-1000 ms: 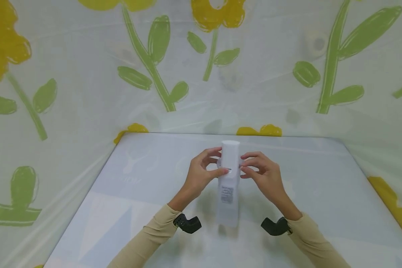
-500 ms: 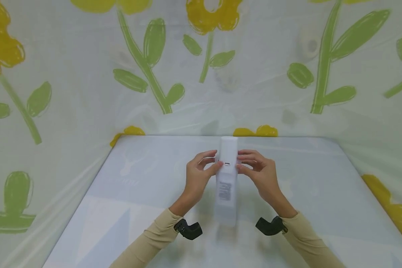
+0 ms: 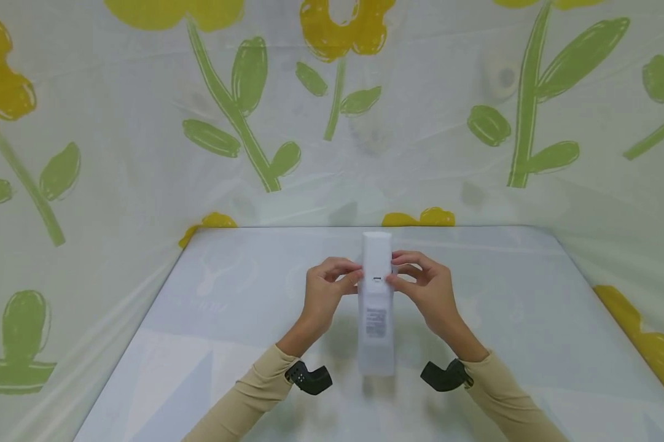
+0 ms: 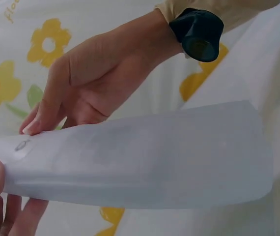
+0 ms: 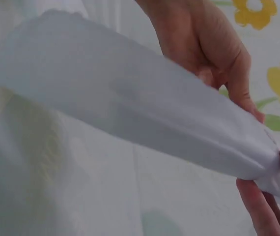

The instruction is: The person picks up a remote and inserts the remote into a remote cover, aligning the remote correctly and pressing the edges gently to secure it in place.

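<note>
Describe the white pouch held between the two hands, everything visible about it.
The white pouch is a tall, narrow bag of frosted, soft-looking plastic. It has a printed label on its front, a small dark slot near the top and a rounded upper end. It stands roughly upright above the pale table; whether its base touches the table cannot be told. The left hand and the right hand pinch its upper part from opposite sides.

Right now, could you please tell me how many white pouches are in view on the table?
1: the white stand-up pouch stands mid-table, its upper part pinched between the left hand and the right hand. None other shows.
</note>
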A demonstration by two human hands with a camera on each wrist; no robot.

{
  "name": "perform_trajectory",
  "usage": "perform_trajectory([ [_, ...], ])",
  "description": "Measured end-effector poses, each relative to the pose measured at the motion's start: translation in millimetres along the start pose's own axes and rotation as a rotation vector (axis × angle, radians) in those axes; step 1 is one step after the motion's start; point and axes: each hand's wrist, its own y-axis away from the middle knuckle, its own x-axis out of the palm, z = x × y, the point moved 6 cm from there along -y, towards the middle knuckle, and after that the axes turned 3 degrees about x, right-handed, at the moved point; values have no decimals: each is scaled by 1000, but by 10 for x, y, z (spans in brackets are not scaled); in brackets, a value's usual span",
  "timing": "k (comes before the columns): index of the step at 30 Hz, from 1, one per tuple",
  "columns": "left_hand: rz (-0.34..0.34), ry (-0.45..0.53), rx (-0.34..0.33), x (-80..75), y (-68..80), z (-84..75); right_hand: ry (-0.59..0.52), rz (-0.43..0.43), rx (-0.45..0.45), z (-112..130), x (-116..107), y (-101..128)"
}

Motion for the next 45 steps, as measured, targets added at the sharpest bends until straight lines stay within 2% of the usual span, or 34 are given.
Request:
perform_trajectory([
  [7, 58, -146, -101, 18, 48, 36, 78, -66, -32, 70, 0, 28],
  [12, 97, -219, -111, 52, 71, 19, 98, -75, -60, 112, 7, 38],
  [16, 106, -280, -96, 75, 65, 12, 86, -37, -87, 156, 51, 36],
  [20, 108, -283, -90, 88, 53, 11, 74, 6, -97, 175, 94, 27],
  [26, 125, -239, -113, 94, 16, 31, 58, 29, -79, 158, 86, 2],
  [31, 158, -102, -139, 105, -23, 73, 18, 52, -58, 120, 67, -50],
  [35, 173, 5, -139, 114, -35, 105, 0, 91, 28, -9, 58, -107],
  [40, 194, 63, -112, 138, -34, 119, -88, 134, 192, -204, 69, -151],
  [42, 204, 69, -114, 140, -28, 133, -117, 138, 216, -235, 80, -156],
  [45, 205, 49, -116, 120, -11, 145, -120, 118, 200, -227, 74, -150],
])
